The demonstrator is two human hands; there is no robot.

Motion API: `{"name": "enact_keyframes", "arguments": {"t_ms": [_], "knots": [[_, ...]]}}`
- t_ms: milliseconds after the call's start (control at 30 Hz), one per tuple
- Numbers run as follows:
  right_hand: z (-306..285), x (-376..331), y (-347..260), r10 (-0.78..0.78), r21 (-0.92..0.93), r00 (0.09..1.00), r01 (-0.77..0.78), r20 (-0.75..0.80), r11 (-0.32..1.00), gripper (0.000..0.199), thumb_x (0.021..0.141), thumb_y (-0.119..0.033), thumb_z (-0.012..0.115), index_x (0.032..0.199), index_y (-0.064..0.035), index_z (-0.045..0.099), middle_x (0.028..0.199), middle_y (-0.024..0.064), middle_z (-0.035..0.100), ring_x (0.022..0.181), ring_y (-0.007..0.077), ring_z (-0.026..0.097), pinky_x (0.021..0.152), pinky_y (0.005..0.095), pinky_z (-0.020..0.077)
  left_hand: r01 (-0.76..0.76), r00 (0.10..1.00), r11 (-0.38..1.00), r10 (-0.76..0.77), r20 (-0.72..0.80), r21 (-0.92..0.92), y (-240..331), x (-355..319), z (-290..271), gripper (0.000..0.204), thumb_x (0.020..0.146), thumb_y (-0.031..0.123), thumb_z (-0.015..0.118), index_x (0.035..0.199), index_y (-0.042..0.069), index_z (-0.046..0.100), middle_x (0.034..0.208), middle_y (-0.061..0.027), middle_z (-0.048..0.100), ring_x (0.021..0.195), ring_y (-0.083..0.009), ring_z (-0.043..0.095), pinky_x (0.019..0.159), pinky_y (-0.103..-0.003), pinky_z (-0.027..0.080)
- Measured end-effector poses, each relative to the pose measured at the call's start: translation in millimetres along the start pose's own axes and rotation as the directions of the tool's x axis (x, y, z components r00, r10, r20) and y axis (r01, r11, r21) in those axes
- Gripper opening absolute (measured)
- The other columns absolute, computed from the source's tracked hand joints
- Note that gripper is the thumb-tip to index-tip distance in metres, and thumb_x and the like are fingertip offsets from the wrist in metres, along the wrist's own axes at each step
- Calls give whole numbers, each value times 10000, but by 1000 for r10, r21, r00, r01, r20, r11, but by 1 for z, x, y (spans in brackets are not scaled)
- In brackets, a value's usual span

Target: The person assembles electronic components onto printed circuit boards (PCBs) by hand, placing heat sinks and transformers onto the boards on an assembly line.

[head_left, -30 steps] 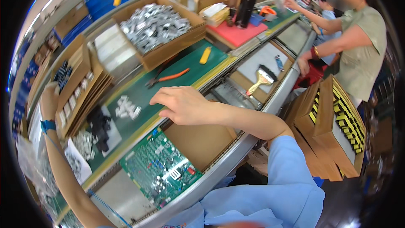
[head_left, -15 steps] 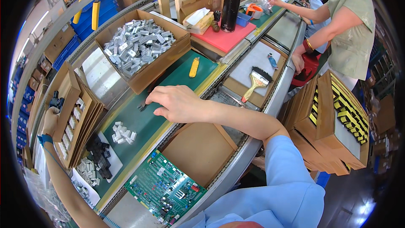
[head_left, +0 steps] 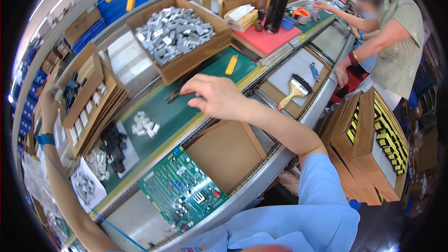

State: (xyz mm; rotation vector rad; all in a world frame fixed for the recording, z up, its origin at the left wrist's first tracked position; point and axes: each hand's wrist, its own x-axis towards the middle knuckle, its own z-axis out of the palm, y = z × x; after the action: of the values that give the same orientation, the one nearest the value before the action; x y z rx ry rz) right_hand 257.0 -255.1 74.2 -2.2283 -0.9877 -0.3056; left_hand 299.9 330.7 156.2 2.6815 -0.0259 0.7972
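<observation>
Right hand (head_left: 218,97) open, fingers spread, hovering over pliers (head_left: 178,92) on green mat (head_left: 186,107); fingertips just short of handles. Left hand (head_left: 49,107) far out at cardboard tray (head_left: 88,95) of small parts, grip unclear. Behind pliers: box (head_left: 179,37) of metal pieces, close. Yellow tool (head_left: 231,64) beside. Small metal pile (head_left: 144,125) on mat, apart. Circuit board (head_left: 183,192) nearer body. Brush (head_left: 293,91) to right. Another person (head_left: 392,46) at far end.

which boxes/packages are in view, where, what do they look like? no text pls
Open cardboard box: far side of green mat, full of small silver metal parts.
Compartmented cardboard tray: left, tilted, by the left hand.
Flattened cartons: right, brown with yellow-black stripes.
Right hand: above mat, holds none.
</observation>
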Motion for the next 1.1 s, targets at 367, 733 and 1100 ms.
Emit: {"name": "enact_keyframes", "arguments": {"t_ms": [367, 733, 1100], "knots": [[-9, 23, 24, 104, 166, 985, -80, -139, 983, 245, 816, -120, 709, 1055, -69, 686, 975, 55, 702, 758, 139, 652, 729, 283, 520, 470, 876, 808, -377, 301, -356, 239, -225, -111, 362, 953, 253, 578, 1273, 87, 616, 964, 9, 619, 857, -59, 547, 717, -183, 425], [-7, 44, 29, 59, 194, 997, -47, -56, 980, 260, 928, -173, 639, 1168, -75, 661, 1063, -9, 683, 919, 80, 617, 828, 231, 465, 774, 633, 118, -192, 750, -622, 286, -316, -20, 346, 962, 250, 591, 1209, 11, 546, 873, -87, 616, 604, -121, 586, 565, -235, 493], [72, 29, -22, -7, 41, 981, -1, 196, 999, 264, 799, -64, 675, 1042, 33, 637, 942, 136, 677, 778, 194, 634, 721, 313, 504, 873, 488, 184, -306, 817, -452, 304, -336, 4, 258, 887, 68, 628, 1115, -46, 584, 929, -105, 665, 581, -100, 615, 620, -236, 528]]}}
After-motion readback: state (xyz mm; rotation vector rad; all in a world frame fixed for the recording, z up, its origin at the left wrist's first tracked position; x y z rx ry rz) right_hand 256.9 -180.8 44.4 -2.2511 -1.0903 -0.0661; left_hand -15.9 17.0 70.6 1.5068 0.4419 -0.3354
